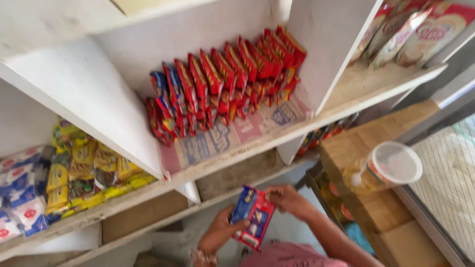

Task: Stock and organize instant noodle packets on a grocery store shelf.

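With both hands (pixel 220 230) (pixel 287 199) clamped on red-blue packets (pixel 252 217) at lower centre, I keep them squared for the shelf row (pixel 222 84) upper centre.

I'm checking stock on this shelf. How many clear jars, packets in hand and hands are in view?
Clear lidded jar on the wooden counter: 1
Red and blue packet held in both hands: 1
Hands, left hand and right hand: 2
Total: 4

Both hands are raised in front of the body, close together. The left hand (pixel 220 230) has its fingers curled in a grip with the thumb on top, a bracelet at the wrist. The right hand (pixel 287 200) pinches with its fingertips, forearm bare and angled down to the right.
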